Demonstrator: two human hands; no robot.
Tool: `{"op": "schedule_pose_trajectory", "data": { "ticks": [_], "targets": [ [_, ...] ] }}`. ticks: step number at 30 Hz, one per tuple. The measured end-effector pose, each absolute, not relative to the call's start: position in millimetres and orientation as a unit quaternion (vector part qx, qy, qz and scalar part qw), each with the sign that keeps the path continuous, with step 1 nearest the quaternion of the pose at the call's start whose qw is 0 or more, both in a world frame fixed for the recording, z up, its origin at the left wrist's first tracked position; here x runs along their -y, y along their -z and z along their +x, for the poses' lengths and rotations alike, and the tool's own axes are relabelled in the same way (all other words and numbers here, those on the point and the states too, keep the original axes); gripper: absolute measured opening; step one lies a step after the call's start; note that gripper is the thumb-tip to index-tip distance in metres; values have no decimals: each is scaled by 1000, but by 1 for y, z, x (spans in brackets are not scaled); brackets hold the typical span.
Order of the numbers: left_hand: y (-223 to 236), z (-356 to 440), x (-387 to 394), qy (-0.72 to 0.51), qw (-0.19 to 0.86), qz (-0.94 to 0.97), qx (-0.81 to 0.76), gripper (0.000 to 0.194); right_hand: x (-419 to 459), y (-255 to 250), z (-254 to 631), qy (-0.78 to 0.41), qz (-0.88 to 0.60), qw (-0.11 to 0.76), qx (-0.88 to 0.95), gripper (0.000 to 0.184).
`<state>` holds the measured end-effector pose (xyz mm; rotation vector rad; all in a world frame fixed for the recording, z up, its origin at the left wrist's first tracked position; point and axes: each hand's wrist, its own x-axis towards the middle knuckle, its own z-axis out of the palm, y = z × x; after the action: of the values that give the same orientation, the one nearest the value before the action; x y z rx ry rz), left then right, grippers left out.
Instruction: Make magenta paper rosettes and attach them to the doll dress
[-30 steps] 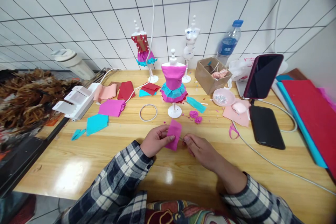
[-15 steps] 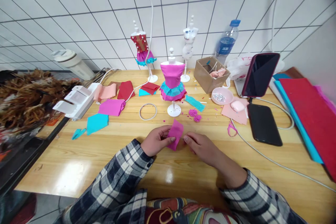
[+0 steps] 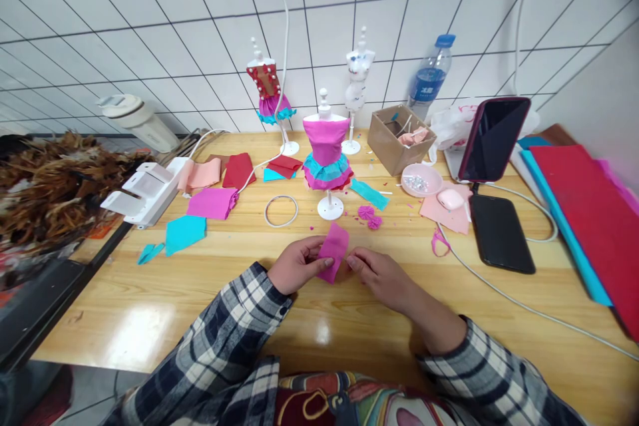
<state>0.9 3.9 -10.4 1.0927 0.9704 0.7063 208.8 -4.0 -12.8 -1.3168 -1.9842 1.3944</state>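
My left hand [image 3: 298,266] pinches a small magenta strip of crepe paper [image 3: 333,251] between thumb and fingers, above the table. Just right of the strip, my right hand [image 3: 380,275] is closed, thumb against forefinger; whatever it may hold is too small to make out. Beyond the hands stands a miniature dress form [image 3: 327,140] wearing a magenta bodice and a ruffled turquoise and magenta skirt. Two magenta paper rosettes [image 3: 370,217] lie near its base, beside a turquoise strip [image 3: 369,194]. A thin ring [image 3: 281,211] rests left of the base.
Behind are a red-topped dress form [image 3: 269,90] and a white one [image 3: 355,90]. Rightward are a cardboard box [image 3: 394,146], a pink bowl of beads [image 3: 422,181], a bottle [image 3: 430,76], a dark phone [image 3: 502,233] and a cable. Folded paper pieces [image 3: 213,204] lie left.
Both hands keep nearly the same pose, the left still on the magenta strip. The whole view has shifted very slightly.
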Motion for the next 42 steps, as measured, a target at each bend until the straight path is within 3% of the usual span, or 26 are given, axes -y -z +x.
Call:
{"op": "schedule_pose_trajectory", "data": {
  "ticks": [42],
  "targets": [
    [14,-3,-4,-310,711,487,-403,54,5,9,211,-485,-481,162,712,43]
  ]
}}
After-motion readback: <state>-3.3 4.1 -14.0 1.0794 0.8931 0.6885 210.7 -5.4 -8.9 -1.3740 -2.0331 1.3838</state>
